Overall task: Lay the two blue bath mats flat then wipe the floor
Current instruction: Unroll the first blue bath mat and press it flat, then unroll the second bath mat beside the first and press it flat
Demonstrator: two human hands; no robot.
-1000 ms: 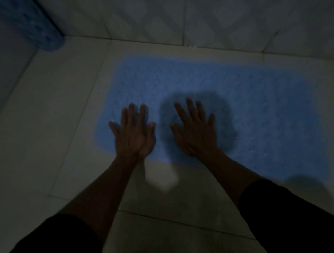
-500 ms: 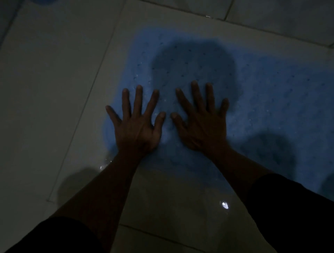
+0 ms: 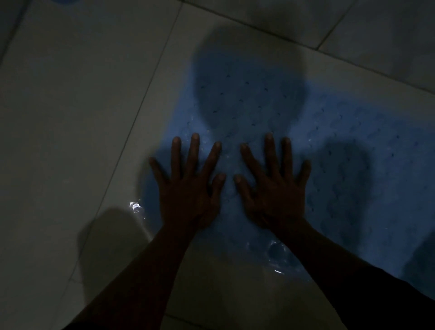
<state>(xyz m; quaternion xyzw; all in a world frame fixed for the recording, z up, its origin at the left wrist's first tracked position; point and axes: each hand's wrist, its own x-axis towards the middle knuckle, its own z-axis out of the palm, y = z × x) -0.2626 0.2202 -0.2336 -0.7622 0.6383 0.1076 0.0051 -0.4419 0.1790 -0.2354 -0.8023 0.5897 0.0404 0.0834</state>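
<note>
A blue bath mat point(image 3: 341, 132) with small holes lies flat on the pale tiled floor point(image 3: 70, 106), reaching from the centre to the right edge of the dim head view. My left hand point(image 3: 188, 186) presses on the mat's near left corner, fingers straight and spread. Beside it, thumbs almost touching, my right hand point(image 3: 273, 186) presses flat on the mat the same way. A sliver of a second blue mat point(image 3: 64, 1) shows at the top left edge, mostly out of view.
The light is very low, and a head-shaped shadow falls across the mat above my hands. Wet glints show on the floor by the mat's left edge point(image 3: 135, 206). Wall tiles point(image 3: 376, 28) rise at the top right.
The view has dropped and closed in on my hands. Both hands have spread their fingers wider and stay pressed on the mat's near left part. The rolled mat has slid almost out of view.
</note>
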